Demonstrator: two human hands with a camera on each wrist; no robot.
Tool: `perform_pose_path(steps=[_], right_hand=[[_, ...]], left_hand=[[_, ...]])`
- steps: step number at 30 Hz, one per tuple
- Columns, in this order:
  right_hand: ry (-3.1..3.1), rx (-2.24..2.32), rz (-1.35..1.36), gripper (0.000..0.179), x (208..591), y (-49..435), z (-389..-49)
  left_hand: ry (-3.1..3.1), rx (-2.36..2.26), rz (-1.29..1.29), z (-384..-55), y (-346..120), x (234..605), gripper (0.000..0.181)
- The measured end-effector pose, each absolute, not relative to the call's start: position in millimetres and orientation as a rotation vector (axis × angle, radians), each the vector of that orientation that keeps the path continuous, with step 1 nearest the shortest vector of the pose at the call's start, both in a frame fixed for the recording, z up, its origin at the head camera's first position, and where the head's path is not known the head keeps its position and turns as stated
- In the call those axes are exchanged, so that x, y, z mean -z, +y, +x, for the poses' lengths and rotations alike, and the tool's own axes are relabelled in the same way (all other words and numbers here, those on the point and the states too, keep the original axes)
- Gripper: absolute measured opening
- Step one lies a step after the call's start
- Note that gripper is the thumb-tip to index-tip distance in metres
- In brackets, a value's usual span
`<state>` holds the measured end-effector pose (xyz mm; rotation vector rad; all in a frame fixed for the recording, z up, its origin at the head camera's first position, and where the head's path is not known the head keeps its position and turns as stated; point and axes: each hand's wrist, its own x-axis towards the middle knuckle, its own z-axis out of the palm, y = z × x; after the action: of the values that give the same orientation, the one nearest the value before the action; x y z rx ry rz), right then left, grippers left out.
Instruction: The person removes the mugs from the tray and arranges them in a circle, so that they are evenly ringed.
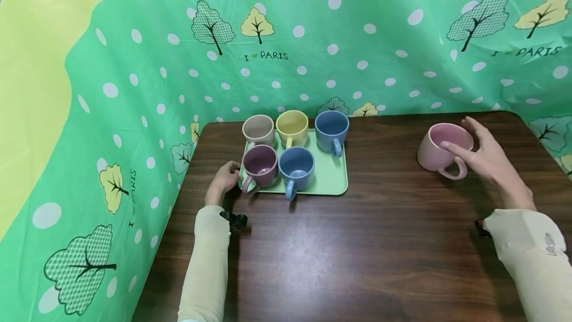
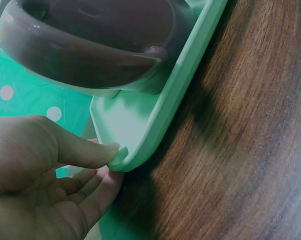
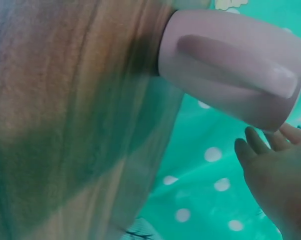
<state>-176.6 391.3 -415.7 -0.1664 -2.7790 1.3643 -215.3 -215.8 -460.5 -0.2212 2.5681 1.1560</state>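
My left hand [image 1: 225, 177] pinches the near left corner of a light green tray [image 1: 330, 178], thumb on top and fingers beneath, as the left wrist view shows. On the tray stand a purple mug [image 1: 260, 165], a grey mug [image 1: 259, 130], a yellow mug [image 1: 292, 128] and two blue mugs [image 1: 297, 168]. Far to the right, a pink mug [image 1: 431, 150] stands upright on the table, its handle toward me. My right hand [image 1: 484, 155] is spread at its rim, thumb across the opening; whether it grips cannot be made out.
The dark wooden table [image 1: 380, 242] carries the tray and the pink mug. A green dotted cloth [image 1: 357, 53] with tree prints hangs behind the table and along its left side.
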Motion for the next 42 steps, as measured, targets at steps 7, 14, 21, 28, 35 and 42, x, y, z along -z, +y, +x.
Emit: perform_pose_path(steps=[7,14,21,28,35,42], right_hand=[[-2.773,-1.044,-0.022,0.087,400,377,-181],[-2.752,-1.060,0.050,0.081,390,355,-188],[-2.756,-1.147,0.121,0.081,383,330,-193],[-2.708,-1.255,0.225,0.082,384,301,-204],[-2.718,-1.250,0.241,0.083,388,277,-216],[-2.717,-1.245,0.308,0.083,400,253,-229]], left_hand=[[2.585,-1.152,-0.218,-216,-216,462,0.039],[2.581,-1.142,-0.223,-216,-216,461,0.038],[2.590,-1.128,-0.229,-216,-215,461,0.038],[2.603,-1.113,-0.239,-217,-213,460,0.034],[2.620,-1.090,-0.243,-217,-212,461,0.034],[2.628,-1.073,-0.249,-218,-213,462,0.033]])
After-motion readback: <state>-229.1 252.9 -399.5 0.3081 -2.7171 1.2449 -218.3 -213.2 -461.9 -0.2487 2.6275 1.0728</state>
